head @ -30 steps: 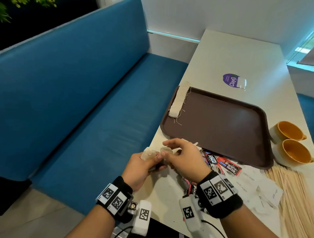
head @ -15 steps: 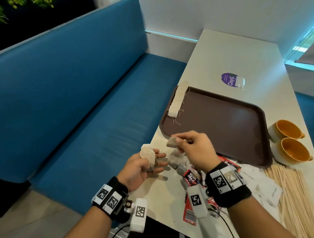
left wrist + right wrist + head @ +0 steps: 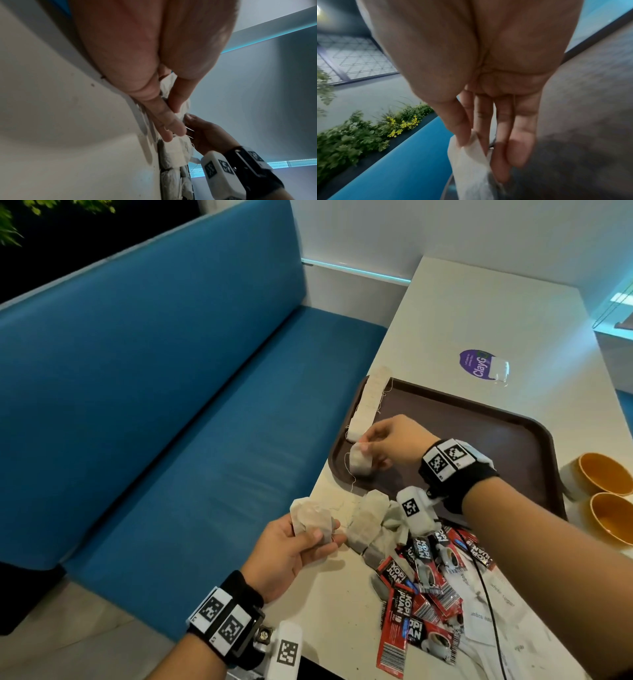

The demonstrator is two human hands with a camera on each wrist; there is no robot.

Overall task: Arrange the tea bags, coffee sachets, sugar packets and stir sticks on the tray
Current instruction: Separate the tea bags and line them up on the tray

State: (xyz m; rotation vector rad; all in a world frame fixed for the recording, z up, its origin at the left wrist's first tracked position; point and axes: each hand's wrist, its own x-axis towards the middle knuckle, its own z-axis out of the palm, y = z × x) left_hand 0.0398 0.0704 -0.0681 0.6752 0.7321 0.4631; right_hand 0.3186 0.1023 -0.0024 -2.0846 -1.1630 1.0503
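Note:
My right hand point(image 3: 371, 445) pinches a tea bag point(image 3: 359, 463) by its top over the near left corner of the brown tray point(image 3: 479, 433); the bag point(image 3: 471, 162) hangs from thumb and forefinger. A row of tea bags point(image 3: 368, 405) lies along the tray's left edge, just beyond it. My left hand point(image 3: 308, 537) holds a small stack of tea bags point(image 3: 313, 522) at the table's left edge. More loose tea bags point(image 3: 368, 518) lie between the hands. Red coffee sachets point(image 3: 418, 587) and white sugar packets point(image 3: 493, 611) are heaped near me.
Two orange cups point(image 3: 603, 498) lie right of the tray. A purple sticker point(image 3: 478, 363) marks the white table point(image 3: 479, 313) beyond the tray. A blue bench point(image 3: 171, 405) runs along the left. A black cable point(image 3: 486, 594) crosses the sachet pile.
My right hand took one tea bag from the left hand's stack and carried it forward over the tray's near left corner. The left hand stayed put with the remaining bags.

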